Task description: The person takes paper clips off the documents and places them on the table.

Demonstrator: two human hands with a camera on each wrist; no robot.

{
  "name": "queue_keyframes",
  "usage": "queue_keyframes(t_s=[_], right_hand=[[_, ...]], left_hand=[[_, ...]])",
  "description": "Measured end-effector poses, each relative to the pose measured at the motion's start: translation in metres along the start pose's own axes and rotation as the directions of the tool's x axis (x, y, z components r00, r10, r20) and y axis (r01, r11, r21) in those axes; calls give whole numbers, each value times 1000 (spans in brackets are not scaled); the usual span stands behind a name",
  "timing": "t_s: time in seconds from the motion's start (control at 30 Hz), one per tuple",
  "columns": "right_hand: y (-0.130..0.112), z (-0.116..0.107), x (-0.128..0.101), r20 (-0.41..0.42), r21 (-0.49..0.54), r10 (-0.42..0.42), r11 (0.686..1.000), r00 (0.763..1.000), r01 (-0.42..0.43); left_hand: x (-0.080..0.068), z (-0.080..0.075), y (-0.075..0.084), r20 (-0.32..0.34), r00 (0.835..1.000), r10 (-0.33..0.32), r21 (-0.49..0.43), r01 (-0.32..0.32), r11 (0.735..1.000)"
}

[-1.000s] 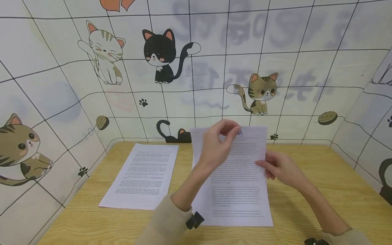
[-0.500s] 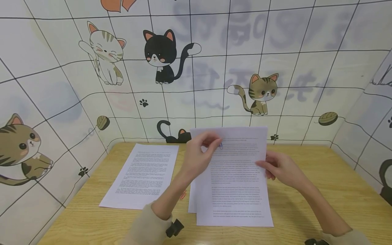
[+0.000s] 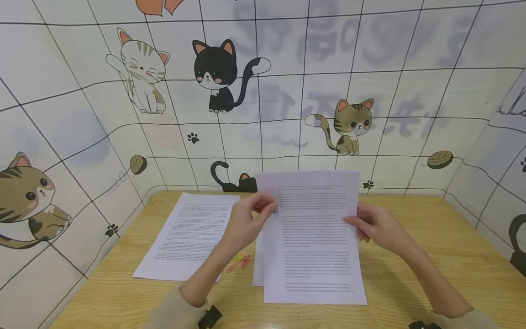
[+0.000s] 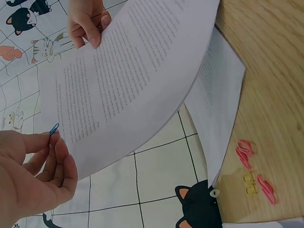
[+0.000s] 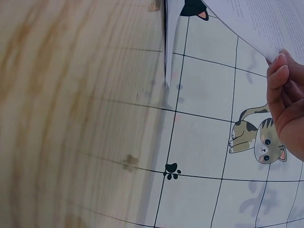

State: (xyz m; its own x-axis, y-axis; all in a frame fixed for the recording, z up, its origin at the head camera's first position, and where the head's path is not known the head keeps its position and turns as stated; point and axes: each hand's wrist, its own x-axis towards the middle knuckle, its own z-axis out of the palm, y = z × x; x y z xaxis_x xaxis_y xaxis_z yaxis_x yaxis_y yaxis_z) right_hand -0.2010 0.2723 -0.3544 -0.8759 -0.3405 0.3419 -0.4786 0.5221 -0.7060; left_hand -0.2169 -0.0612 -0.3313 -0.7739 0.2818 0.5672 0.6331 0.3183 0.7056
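A small blue clip (image 3: 276,212) is pinched between the left hand's (image 3: 246,221) fingertips, just off the left edge of a white printed sheet (image 3: 316,237). The sheet is raised and curved, its right edge gripped by the right hand (image 3: 376,226), its lower end on the counter (image 3: 431,256).

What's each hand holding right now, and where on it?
The left hand pinches a small blue paper clip by one end, between its fingers. The right hand holds the raised printed sheet by its right edge.
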Motion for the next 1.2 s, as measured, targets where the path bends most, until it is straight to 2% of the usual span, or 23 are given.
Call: queue_keyframes(t_s=[0.33,0.53,0.67,0.9,1.2], right_hand=[[0,0,0,-2,-9,-17,1000,1000,17],[0,1,-1,-7,-4,-19,1000,1000,19],[-1,1,0,-4,2,-25,1000,1000,25],[-3,1,0,1,6,-11,1000,1000,11],[0,2,1,6,-5,-17,1000,1000,17]], left_hand=[[-18,-14,-16,80,996,-40,51,36,998],[-26,-21,-24,144,987,-74,71,64,995],[-32,-25,-26,195,974,-111,118,89,989],[-43,-35,-36,293,943,-157,164,112,980],[-54,-44,-45,347,919,-187,190,126,974]])
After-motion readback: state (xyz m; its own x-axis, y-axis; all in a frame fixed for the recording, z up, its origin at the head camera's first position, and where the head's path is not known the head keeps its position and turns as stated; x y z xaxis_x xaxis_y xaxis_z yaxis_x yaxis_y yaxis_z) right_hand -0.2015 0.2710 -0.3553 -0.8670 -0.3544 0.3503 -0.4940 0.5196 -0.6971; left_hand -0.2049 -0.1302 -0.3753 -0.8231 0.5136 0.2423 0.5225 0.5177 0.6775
